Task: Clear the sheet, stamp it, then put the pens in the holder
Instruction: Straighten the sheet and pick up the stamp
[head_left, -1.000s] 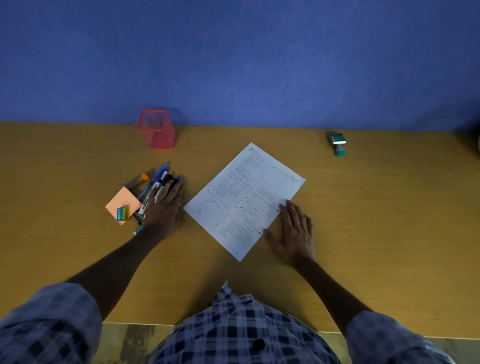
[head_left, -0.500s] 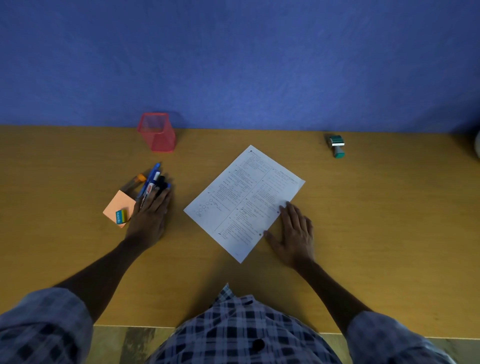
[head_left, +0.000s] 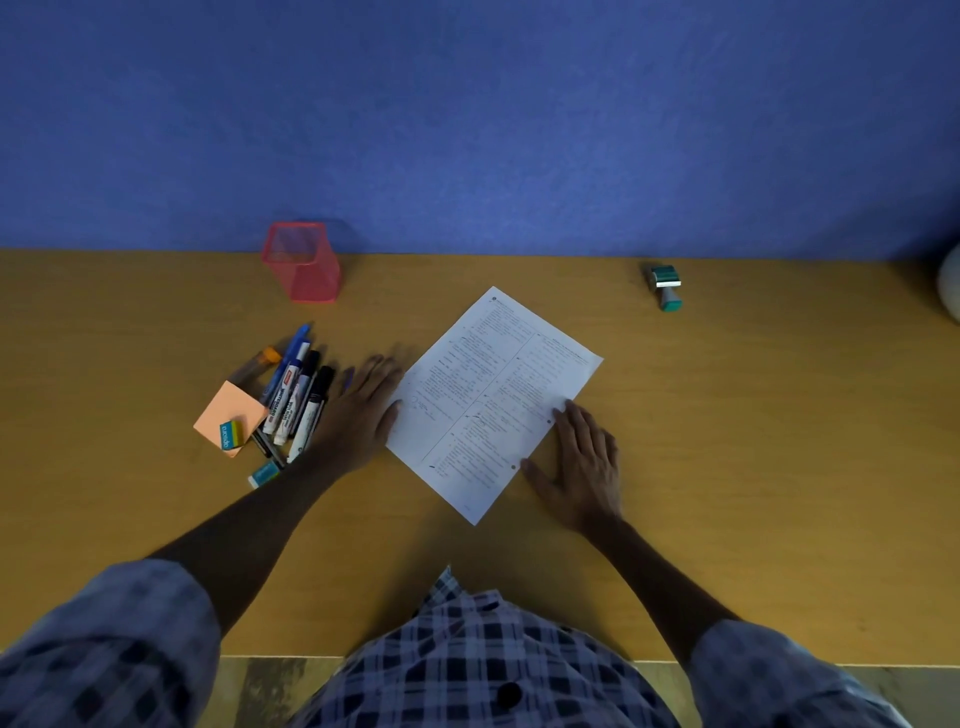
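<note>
A printed white sheet (head_left: 493, 400) lies tilted at the middle of the wooden desk (head_left: 727, 441). My right hand (head_left: 584, 465) rests flat, fingertips on the sheet's right edge. My left hand (head_left: 361, 410) is flat and empty, its thumb side touching the sheet's left edge. Left of that hand lies a pile of several pens and markers (head_left: 296, 395), partly over an orange sticky-note pad (head_left: 228, 418). A red mesh holder (head_left: 304, 267) stands empty at the back left. A green stamp (head_left: 666, 286) lies on its side at the back right.
A small coloured eraser (head_left: 231, 434) sits on the pad and another eraser (head_left: 264, 474) lies near my left forearm. A blue wall runs behind the desk. A pale round object (head_left: 950, 286) shows at the far right edge.
My left hand has come off the pens and slid right to the sheet's left edge, leaving the pile uncovered. My right hand and the sheet stay in place.
</note>
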